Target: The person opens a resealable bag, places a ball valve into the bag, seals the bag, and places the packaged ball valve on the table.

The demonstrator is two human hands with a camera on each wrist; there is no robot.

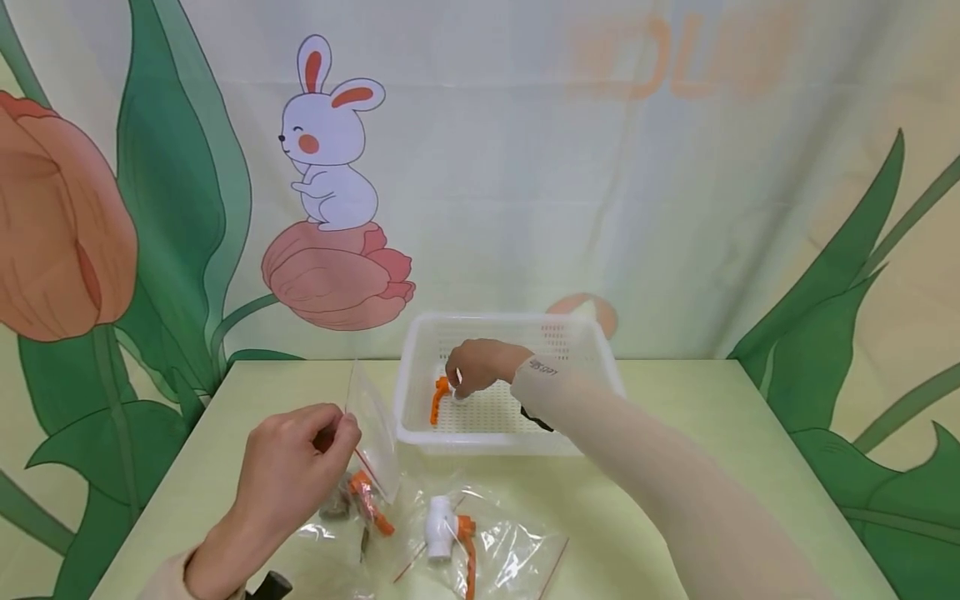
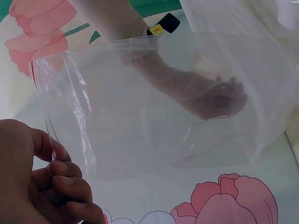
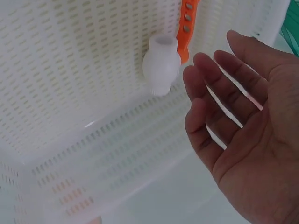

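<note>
My left hand (image 1: 296,462) pinches the edge of a clear zip bag (image 2: 135,116) between thumb and fingers, and the bag hangs up and to the right of it. Its red zip line shows near the fingertips. Over the white plastic basket (image 1: 408,437), my right hand (image 1: 483,367) reaches in with loosely bent fingers that hold nothing. Right by those fingers, in the right wrist view, a white ball valve (image 3: 161,65) with an orange handle (image 3: 188,21) lies on the basket floor. In the head view the hand hides most of the valve's white body.
In front of the basket, a bagged white valve (image 1: 439,529) with an orange handle lies on the pale green table (image 1: 750,500). Left of it, another bag holds an orange handle (image 1: 371,500) and a greyish part. A curtain (image 1: 487,167) printed with flowers and a rabbit hangs behind.
</note>
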